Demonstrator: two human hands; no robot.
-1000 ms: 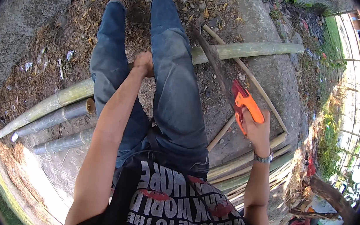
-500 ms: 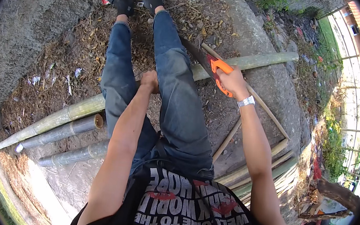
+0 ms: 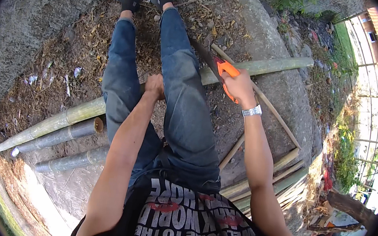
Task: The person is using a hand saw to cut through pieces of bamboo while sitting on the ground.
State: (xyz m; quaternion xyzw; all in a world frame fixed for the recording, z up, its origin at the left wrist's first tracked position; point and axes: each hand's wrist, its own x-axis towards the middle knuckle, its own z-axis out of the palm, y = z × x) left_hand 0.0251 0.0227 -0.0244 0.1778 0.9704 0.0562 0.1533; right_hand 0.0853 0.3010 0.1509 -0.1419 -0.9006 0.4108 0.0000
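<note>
One saw [image 3: 221,70], three bamboo poles [image 3: 59,120]

An outdoor yard: bare concrete ground [image 3: 34,14], scattered dry leaf litter [image 3: 60,72], cut bamboo poles [image 3: 55,122], with greenery [image 3: 346,153] at right.

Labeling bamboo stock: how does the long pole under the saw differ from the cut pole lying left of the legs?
The long pole is yellow-green and spans the ground past both legs; the cut pole is grey, shorter, showing an open hollow end. The right hand holds the orange-handled saw at the long one. Both lie flat.
</note>
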